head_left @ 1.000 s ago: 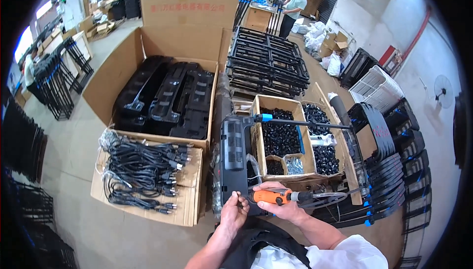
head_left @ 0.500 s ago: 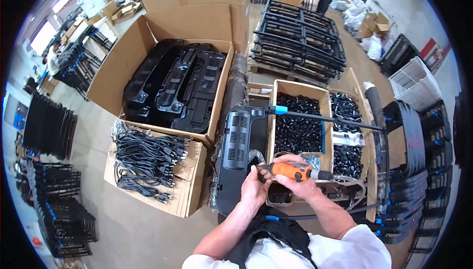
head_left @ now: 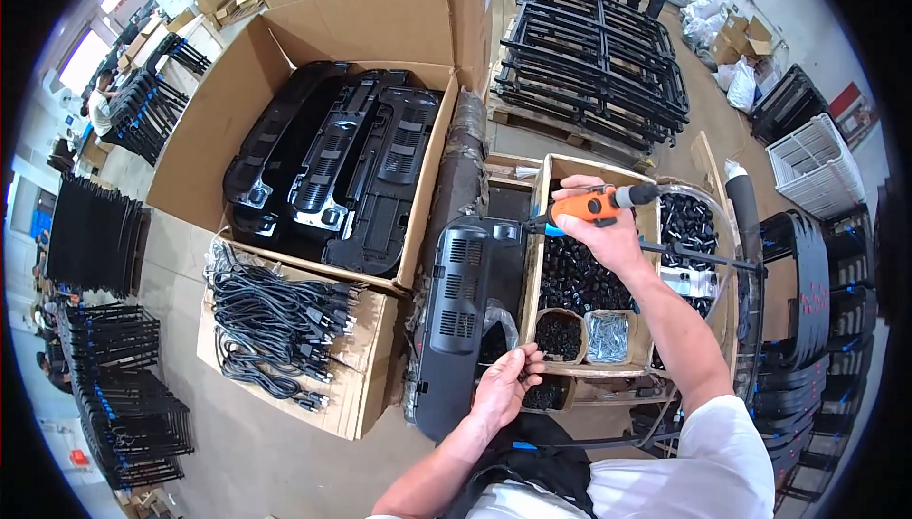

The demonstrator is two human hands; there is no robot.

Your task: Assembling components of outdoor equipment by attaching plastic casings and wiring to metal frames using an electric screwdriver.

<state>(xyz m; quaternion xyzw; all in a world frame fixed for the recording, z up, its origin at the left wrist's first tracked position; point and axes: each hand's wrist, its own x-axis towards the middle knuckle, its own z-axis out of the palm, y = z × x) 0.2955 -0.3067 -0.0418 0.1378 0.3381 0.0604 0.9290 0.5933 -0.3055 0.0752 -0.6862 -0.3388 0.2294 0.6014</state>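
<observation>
Fingers [head_left: 581,181] of the right hand [head_left: 616,242] are wrapped round the body of an orange power screwdriver [head_left: 587,206], thumb along its near side, no gap showing between grip and tool. It is held roughly level, nose pointing left toward the upper right corner of the black vented housing [head_left: 456,320]; such a grip would suit aligning the nose with that corner, though contact cannot be confirmed. Left hand [head_left: 503,386]: fingers curled narrow, thumb drawn against the forefinger, beside the housing's lower right edge; whether any small part is pinched there cannot be told. The housing lies lengthwise before the wearer, vents facing up. A blue clip [head_left: 554,231] shows just below the screwdriver's nose, and a dark bar [head_left: 708,257] runs rightward across the parts box. Immediately right of the housing stands that divided parts box [head_left: 544,198], holding black fittings [head_left: 581,277], with dark small parts [head_left: 559,337] and silver screws [head_left: 608,337] in separate nearer containers; the division appears intended to keep kinds apart and within reach. To the left, black cables [head_left: 275,324] lie bunched on flattened cardboard [head_left: 366,367]. Beyond them, a large carton [head_left: 204,163] holds further black housings [head_left: 328,163], apparently stood on edge to save room.
</observation>
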